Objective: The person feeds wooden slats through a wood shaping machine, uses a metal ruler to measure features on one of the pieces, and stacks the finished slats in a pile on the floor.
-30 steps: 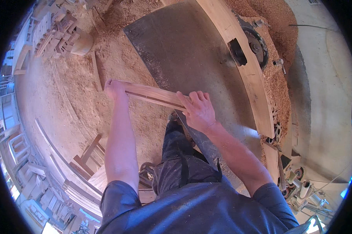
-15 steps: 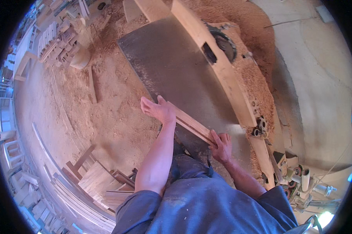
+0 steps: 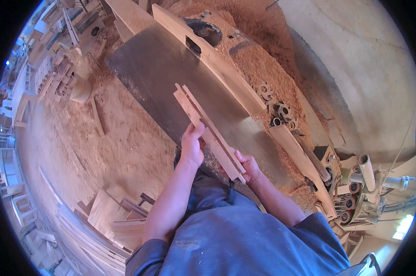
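Observation:
Both my hands hold a grooved wooden strip (image 3: 212, 133), tilted over the near edge of a dark flat machine table (image 3: 148, 69). A long groove runs along the strip, and its ends are stepped. My left hand (image 3: 192, 145) grips its left edge around the middle, thumb on top. My right hand (image 3: 247, 166) is closed around the near end, its fingers partly hidden beneath the wood. A pale wooden fence (image 3: 221, 69) stands along the far side of the table, with a dark cut-out beside a round cutter head (image 3: 203, 32).
Sawdust (image 3: 263, 60) is heaped behind the fence. Metal cutter parts (image 3: 279, 112) lie at the fence's right end. Wooden boards (image 3: 88, 234) are stacked at lower left, and offcuts (image 3: 56, 76) are piled at upper left. Rollers and pipes (image 3: 366, 184) stand at the right.
The strip has been lifted off the table edge and turned so its grooved side shows. My left hand has gone from open fingers to a grip. The view has shifted right.

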The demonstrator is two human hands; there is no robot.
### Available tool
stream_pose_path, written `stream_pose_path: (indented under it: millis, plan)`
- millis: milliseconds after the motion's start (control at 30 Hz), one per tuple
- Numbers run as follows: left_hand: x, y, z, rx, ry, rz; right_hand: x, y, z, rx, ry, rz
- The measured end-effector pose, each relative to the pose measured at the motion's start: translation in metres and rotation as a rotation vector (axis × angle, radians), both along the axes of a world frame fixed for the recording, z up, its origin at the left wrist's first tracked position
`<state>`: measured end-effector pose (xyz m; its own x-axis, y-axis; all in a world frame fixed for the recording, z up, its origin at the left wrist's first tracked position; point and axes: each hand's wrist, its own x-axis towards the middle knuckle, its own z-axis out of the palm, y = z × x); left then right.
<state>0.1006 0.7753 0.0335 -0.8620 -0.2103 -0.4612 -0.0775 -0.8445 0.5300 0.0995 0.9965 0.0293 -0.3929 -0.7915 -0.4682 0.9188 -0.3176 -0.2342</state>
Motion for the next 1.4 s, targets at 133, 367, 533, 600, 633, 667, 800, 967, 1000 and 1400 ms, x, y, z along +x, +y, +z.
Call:
stream_pose_path:
  millis: [133, 367, 533, 600, 633, 667, 800, 967, 1000, 1400]
  plan:
    - [0.045, 0.055, 0.01, -0.173, -0.01, -0.268, -0.009, 0.012, -0.015, 0.073, -0.084, -0.077]
    - [0.083, 0.07, 0.011, -0.229, 0.035, -0.675, -0.027, 0.025, -0.03, -0.112, -0.039, 0.032]
    - [0.089, 0.048, -0.006, -0.189, -0.079, -0.697, -0.034, 0.02, -0.012, -0.171, -0.118, -0.023]
    - [0.088, 0.041, -0.01, -0.223, -0.18, -0.649, -0.039, 0.025, -0.014, -0.154, -0.134, -0.036]
    - [0.087, 0.039, -0.015, -0.24, -0.186, -0.629, -0.04, 0.024, -0.01, -0.135, -0.135, -0.038]
    - [0.087, 0.036, -0.021, -0.251, -0.2, -0.613, -0.042, 0.023, -0.01, -0.134, -0.116, -0.028]
    - [0.085, 0.032, -0.029, -0.267, -0.238, -0.575, -0.051, 0.025, -0.012, -0.094, -0.064, 0.011]
    - [0.082, 0.031, -0.036, -0.26, -0.292, -0.545, -0.076, 0.018, -0.005, 0.16, 0.263, 0.075]
    - [0.081, 0.03, -0.038, -0.268, -0.31, -0.536, -0.081, 0.017, -0.006, 0.216, 0.315, 0.074]
    - [0.054, 0.019, -0.031, -0.253, -0.352, -0.377, -0.109, 0.02, -0.01, 0.638, 0.643, 0.037]
